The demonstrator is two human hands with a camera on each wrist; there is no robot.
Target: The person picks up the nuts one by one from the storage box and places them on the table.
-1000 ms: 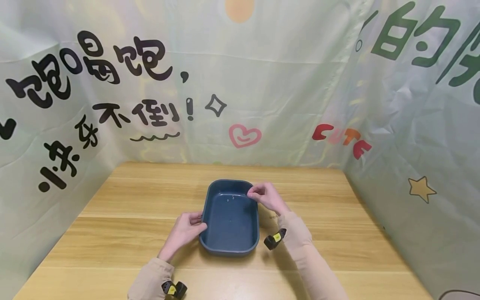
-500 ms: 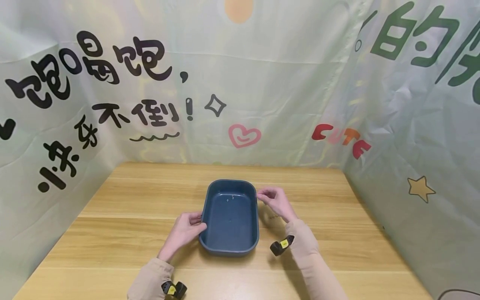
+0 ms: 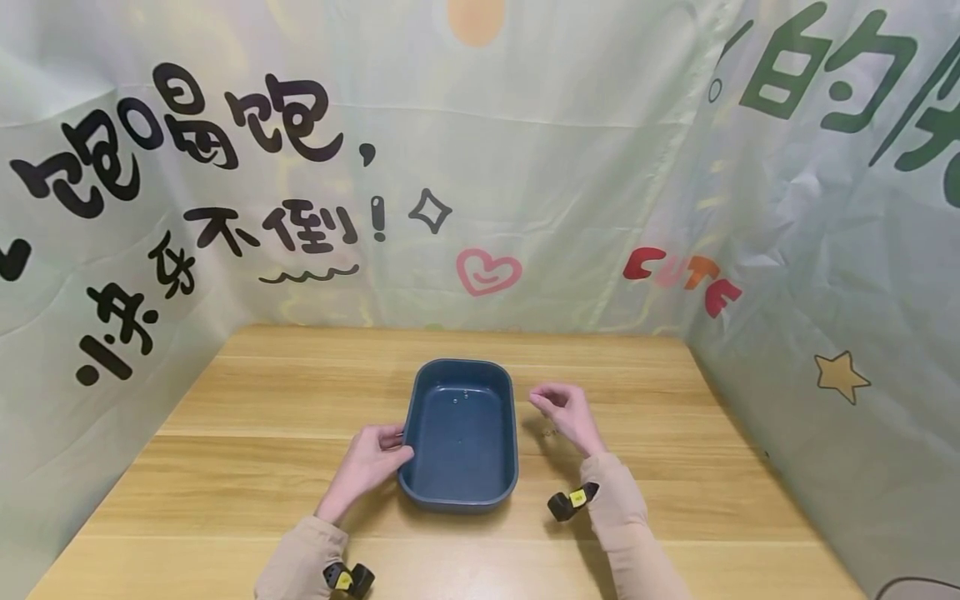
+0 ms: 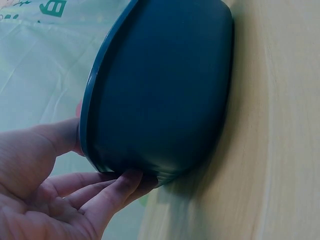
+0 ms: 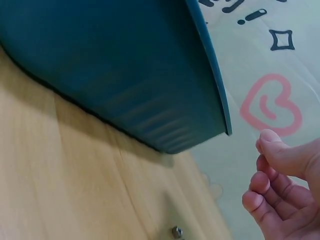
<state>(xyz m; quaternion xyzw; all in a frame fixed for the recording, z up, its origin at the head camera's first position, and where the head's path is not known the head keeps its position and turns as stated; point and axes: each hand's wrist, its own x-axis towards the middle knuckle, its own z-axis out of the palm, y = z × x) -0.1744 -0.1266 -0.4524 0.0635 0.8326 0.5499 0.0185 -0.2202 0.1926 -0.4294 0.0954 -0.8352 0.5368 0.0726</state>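
Note:
A dark blue plastic tray (image 3: pixel 459 454) with rounded corners and raised walls stands on the wooden table. My left hand (image 3: pixel 367 458) holds its left side, thumb at the rim and fingers against the outer wall; the left wrist view shows these fingers (image 4: pixel 112 195) under the wall. A few small shiny metal pieces (image 3: pixel 466 395) lie inside, near the far end. My right hand (image 3: pixel 567 414) is off the tray's right side with curled fingers. In the right wrist view, its thumb and index fingertip (image 5: pixel 270 136) meet with nothing visible between them. Below it, a small metal nut (image 5: pixel 177 232) lies on the table.
More small metal pieces (image 3: pixel 551 432) lie on the table (image 3: pixel 637 500) right of the tray, partly covered by my right hand. Printed cloth walls (image 3: pixel 525 167) enclose the table at the back and both sides. Each wrist wears a small black camera (image 3: pixel 572 500).
My right hand has moved from over the tray's far right corner to the right, away from the rim and above the table. The left hand and the tray have stayed in place.

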